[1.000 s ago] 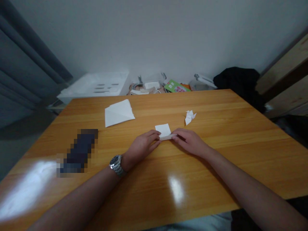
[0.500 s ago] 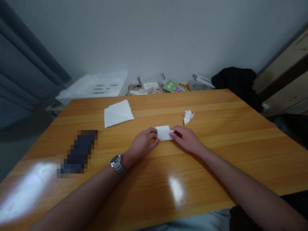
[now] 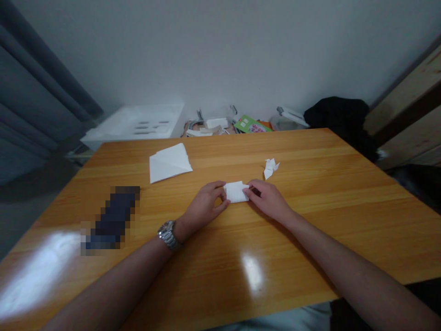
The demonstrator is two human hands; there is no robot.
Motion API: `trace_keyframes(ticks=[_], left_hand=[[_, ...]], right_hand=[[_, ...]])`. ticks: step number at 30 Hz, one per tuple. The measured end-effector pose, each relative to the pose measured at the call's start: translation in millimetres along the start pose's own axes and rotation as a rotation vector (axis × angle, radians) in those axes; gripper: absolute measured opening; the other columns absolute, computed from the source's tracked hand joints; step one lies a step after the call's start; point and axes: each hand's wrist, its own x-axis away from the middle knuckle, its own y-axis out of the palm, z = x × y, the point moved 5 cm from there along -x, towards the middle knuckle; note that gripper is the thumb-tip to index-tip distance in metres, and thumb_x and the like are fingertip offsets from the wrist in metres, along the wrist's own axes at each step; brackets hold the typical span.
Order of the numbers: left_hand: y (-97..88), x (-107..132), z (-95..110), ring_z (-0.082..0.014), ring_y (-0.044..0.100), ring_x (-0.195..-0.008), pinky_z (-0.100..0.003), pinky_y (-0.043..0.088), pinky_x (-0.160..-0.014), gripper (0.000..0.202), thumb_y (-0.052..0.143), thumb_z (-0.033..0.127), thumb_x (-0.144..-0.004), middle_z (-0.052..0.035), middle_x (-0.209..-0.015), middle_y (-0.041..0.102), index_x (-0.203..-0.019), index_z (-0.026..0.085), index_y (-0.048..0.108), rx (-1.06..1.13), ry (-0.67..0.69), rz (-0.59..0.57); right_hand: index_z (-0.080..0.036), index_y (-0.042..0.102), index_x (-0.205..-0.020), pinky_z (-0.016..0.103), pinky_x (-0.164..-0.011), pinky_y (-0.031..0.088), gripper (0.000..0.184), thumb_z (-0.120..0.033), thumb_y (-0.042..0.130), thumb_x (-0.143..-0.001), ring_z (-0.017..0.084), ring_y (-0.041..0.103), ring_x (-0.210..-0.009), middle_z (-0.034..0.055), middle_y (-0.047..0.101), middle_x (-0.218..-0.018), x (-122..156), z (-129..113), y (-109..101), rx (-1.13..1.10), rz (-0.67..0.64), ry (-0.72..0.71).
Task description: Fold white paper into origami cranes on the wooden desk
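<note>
Head view: folded paper (image 3: pixel 236 192) lies lengthwise left-right.

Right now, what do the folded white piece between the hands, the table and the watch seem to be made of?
The folded white piece looks like thin matte paper: crisp creases. The table seems wood or wood-look laminate, glossy: grain lines, bright glare. The watch looks like polished metal: silvery shine.

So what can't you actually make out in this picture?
Head view:
Dark object on the table's left: pixelated.
Folded paper: both ends covered by the left hand and right hand gripping it.
Small white paper shape: too small to identify.
Clutter behind the table: small, dim.
</note>
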Motion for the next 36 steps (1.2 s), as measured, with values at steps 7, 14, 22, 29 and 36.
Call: trace_keyframes(ticks=[7, 14, 22, 29, 36], left_hand=[[-0.7, 0.2, -3.2, -0.0267, 0.058, -0.125, -0.046, 0.047, -0.109, 0.057, 0.069, 0.028, -0.088, -0.0121, -0.137, 0.06, -0.14, 0.019, 0.045, 0.043, -0.067, 0.037], [0.8, -0.6, -2.0, -0.0271, 0.06, -0.119, -0.047, 0.047, -0.108, 0.047, 0.067, 0.03, -0.088, -0.0115, -0.128, 0.064, -0.132, 0.018, 0.055, -0.011, -0.009, 0.021], [1.3, 1.1, 0.0, -0.0267, 0.057, -0.118, -0.045, 0.047, -0.108, 0.046, 0.065, 0.032, -0.09, -0.0125, -0.128, 0.059, -0.133, 0.017, 0.057, -0.072, 0.012, -0.011], [2.3, 0.6, 1.4, -0.0269, 0.055, -0.119, -0.045, 0.046, -0.109, 0.041, 0.062, 0.035, -0.093, -0.0123, -0.125, 0.057, -0.129, 0.017, 0.061, -0.117, 0.005, 0.022], [2.6, 0.1, -2.8, -0.0279, 0.053, -0.119, -0.047, 0.046, -0.109, 0.043, 0.066, 0.038, -0.091, -0.0123, -0.124, 0.056, -0.127, 0.016, 0.058, -0.116, -0.06, 0.073]], right_hand=[[-0.018, 0.068, -0.091, 0.03, -0.073, 0.045, 0.013, -0.024, 0.058, -0.097, 0.021, 0.066, -0.082, 0.0065, 0.072, -0.09, -2.4, 1.2, 1.9, -0.002, 0.005, 0.019], [-0.018, 0.067, -0.089, 0.031, -0.074, 0.047, 0.01, -0.022, 0.06, -0.095, 0.02, 0.064, -0.083, 0.0059, 0.069, -0.088, -3.3, 0.0, 3.2, -0.007, 0.022, -0.002], [-0.019, 0.067, -0.093, 0.036, -0.084, 0.049, 0.005, -0.022, 0.063, -0.093, 0.023, 0.063, -0.094, 0.0074, 0.066, -0.098, -2.7, 4.1, 7.1, 0.079, 0.054, -0.051], [-0.023, 0.065, -0.122, 0.041, -0.093, 0.05, 0.029, -0.025, 0.063, -0.093, 0.025, 0.061, -0.105, 0.0093, 0.061, -0.114, -2.4, 5.7, 11.4, 0.152, -0.009, -0.055], [-0.021, 0.063, -0.118, 0.043, -0.095, 0.05, 0.026, -0.027, 0.062, -0.093, 0.026, 0.06, -0.105, 0.0103, 0.057, -0.114, -0.4, 5.0, 14.4, 0.173, -0.051, -0.035]])
